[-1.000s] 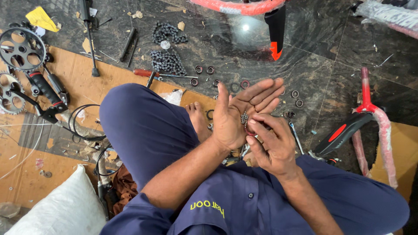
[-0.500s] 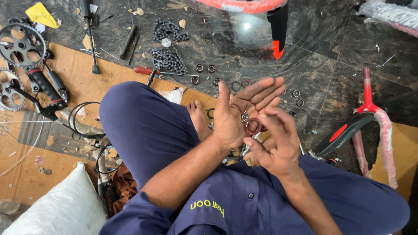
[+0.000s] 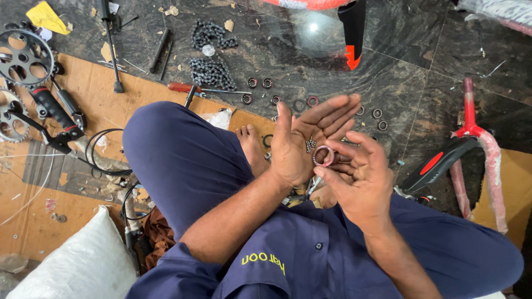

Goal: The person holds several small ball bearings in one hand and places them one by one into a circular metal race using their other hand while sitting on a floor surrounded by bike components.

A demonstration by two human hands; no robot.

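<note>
Bearing ring [image 3: 323,155], small, round and reddish-brown, sat between your two hands, pinched in a narrow grip by the fingertips of your right hand [image 3: 360,182]. That hand came in from the lower right with its back toward the camera. Your left hand [image 3: 307,141] lay flat and wide open, palm up, fingers spread toward the upper right, gripping nothing. A small cluster of steel balls [image 3: 310,144] rested loose on that palm, just beside the ring.

You sat cross-legged on the floor [image 3: 388,50] in dark blue work clothes, with a bare foot [image 3: 252,147] showing beside your left wrist. On the dark stone floor beyond your hands lay a scatter of more rings [image 3: 260,83] and two heaps of bicycle chain [image 3: 210,72]. A red-handled screwdriver [image 3: 185,88] lay near the chain. Far to the left, toothed chainwheels [image 3: 22,55] rested on brown cardboard [image 3: 88,94]. To the right lay a pink bicycle frame [image 3: 487,160].
</note>
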